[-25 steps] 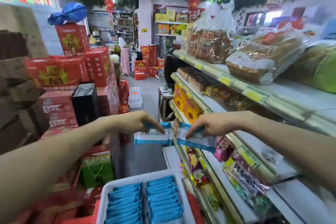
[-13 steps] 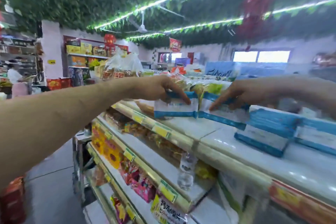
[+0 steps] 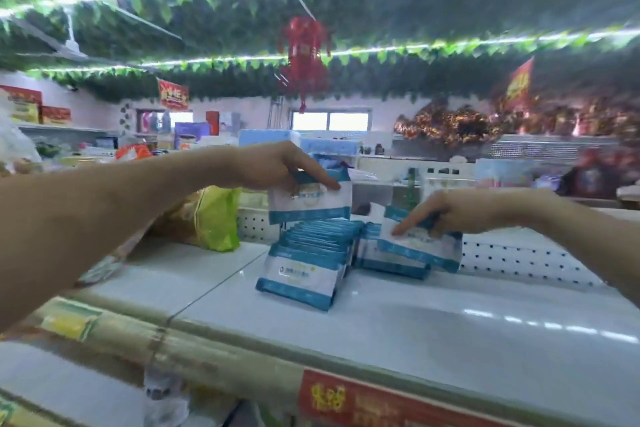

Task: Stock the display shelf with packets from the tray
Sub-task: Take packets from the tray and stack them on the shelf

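both packets up at the top shelf (image 3: 450,322) now, tray out of view

1 s ago both hung low in the aisle over the tray; now they're at the stocked rows, so placing looks nearly done. left hand (image 3: 277,166) pinches the left packet (image 3: 311,203) by its top edge, upright, just above the left row (image 3: 311,250). right hand (image 3: 446,211) grips the right packet (image 3: 420,248), tilted, touching the right row (image 3: 384,262).

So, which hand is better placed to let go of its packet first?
Probably the right hand: its packet already rests against the right row, while the left hand holds its packet above the left row.
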Tool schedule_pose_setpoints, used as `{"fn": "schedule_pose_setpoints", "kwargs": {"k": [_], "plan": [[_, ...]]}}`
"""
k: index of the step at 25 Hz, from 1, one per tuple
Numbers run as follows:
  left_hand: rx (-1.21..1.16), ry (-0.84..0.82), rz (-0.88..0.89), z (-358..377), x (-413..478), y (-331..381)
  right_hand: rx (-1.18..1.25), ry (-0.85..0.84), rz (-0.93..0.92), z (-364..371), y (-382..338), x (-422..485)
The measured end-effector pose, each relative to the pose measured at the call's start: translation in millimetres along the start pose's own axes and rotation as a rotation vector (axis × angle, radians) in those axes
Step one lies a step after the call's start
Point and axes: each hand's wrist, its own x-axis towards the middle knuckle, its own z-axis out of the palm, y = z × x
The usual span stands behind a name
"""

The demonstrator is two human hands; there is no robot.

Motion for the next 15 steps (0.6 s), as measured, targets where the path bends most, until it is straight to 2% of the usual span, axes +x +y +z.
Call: {"fn": "schedule_pose_setpoints", "kwargs": {"k": [3,11,15], "plan": [[0.026,0.025,0.020,7,32,0,-0.087,-0.033,-0.018,34,17,26],[-0.019,0.023,0.007,24,67,-14,-0.284,0.178,-0.236,63,46,81],[-0.045,-0.049,0.048,58,91,-3,-0.106,0.274,-0.185,47,57,63]]}}
